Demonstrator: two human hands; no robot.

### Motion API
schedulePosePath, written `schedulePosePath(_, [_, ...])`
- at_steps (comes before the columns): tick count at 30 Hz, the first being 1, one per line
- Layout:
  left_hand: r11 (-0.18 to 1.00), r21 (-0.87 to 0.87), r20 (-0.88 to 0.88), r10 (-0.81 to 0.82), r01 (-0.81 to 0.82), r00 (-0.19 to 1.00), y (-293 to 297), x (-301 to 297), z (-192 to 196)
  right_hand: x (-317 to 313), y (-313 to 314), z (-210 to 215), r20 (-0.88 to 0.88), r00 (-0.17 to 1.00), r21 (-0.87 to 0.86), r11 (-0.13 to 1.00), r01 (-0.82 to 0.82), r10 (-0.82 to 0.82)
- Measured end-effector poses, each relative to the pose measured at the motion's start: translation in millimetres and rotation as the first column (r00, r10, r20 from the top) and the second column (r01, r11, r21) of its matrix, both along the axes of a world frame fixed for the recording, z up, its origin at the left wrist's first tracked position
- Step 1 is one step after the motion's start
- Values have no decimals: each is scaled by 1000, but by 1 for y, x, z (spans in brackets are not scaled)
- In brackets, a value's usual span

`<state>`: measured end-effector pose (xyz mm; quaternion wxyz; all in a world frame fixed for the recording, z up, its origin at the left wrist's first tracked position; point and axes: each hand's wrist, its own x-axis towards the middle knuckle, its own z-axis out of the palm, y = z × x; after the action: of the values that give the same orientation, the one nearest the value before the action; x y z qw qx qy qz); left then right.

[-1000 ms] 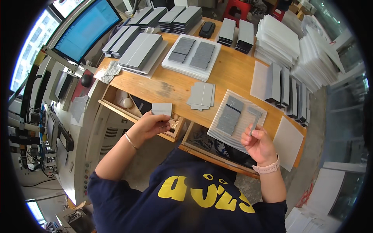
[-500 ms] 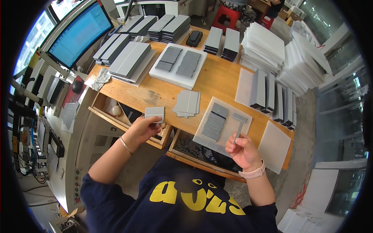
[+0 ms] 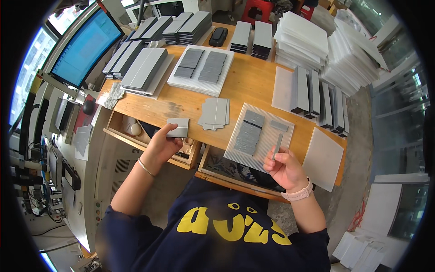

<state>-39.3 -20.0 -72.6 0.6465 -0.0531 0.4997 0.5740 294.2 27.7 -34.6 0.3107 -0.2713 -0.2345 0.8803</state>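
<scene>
Since the earlier frame, little has shifted: the left hand (image 3: 164, 143) is still closed on a small grey card (image 3: 177, 128) at the counter's (image 3: 247, 84) near edge, while the right hand (image 3: 283, 167) has been drawn slightly back from the white ribbed tray (image 3: 281, 138), a thin grey strip (image 3: 277, 147) still pinched upright in its fingertips.

Judged from this, the strip is best lowered flat and squared against the stack of grey strips (image 3: 248, 133) lying at about ten o'clock from the right hand, with the tray left undisturbed. The card should be kept level, clear of the open drawer (image 3: 118, 131) at eight o'clock from it.

The strip appears narrow, matt grey and rigid; the card is rectangular, pale grey and plain. A loose pile of grey sheets (image 3: 215, 113) lies at two o'clock from the card.
</scene>
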Motion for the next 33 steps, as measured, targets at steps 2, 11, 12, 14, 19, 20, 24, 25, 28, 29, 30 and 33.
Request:
schedulePosePath(2, [1000, 15, -27, -24, 24, 999, -1, -2, -2, -1, -1, 1, 8, 1000, -3, 1000, 1, -1])
schedulePosePath(11, [996, 52, -81, -63, 67, 995, -7, -10, -5, -10, -3, 4, -9, 1000, -31, 999, 21, -21])
schedulePosePath(12, [997, 50, -80, -62, 67, 995, -8, -12, -7, -12, -3, 5, -8, 1000, -27, 999, 19, -19])
schedulePosePath(14, [997, 28, -123, -63, 67, 990, -7, -15, -10, -13, -2, 4, -13, 1000, -25, 1000, 11, -12])
schedulePosePath(19, [997, 52, -133, -50, 57, 990, -10, -20, -13, -15, -2, 5, -15, 1000, -22, 1000, 1, -2])
schedulePosePath(20, [997, 64, -137, -42, 52, 990, -11, -21, -14, -15, -2, 5, -9, 1000, -28, 1000, 4, -4])
schedulePosePath(24, [998, 55, -131, -20, 27, 991, -11, -20, -14, -15, -3, 4, -11, 1000, -31, 1000, -2, 2])
schedulePosePath(25, [998, 62, -130, -2, 10, 992, -11, -18, -12, -15, -4, 3, -11, 1000, -32, 999, -2, 2])
schedulePosePath(28, [997, 71, -117, 31, -23, 993, -9, -11, -3, -12, -5, 3, 20, 999, 8, 999, -32, 31])
schedulePosePath(29, [997, 72, -108, 48, -40, 993, -8, -8, -1, -12, -5, 4, 39, 999, 20, 999, -24, 24])
schedulePosePath(30, [997, 69, -107, 36, -29, 994, -10, -8, -1, -11, -5, 5, 58, 998, 32, 999, -16, 14])
schedulePosePath(33, [985, 127, 2, 121, -121, 993, -23, 0, 5, -8, -4, -2, 72, 997, 32, 999, 10, -12])
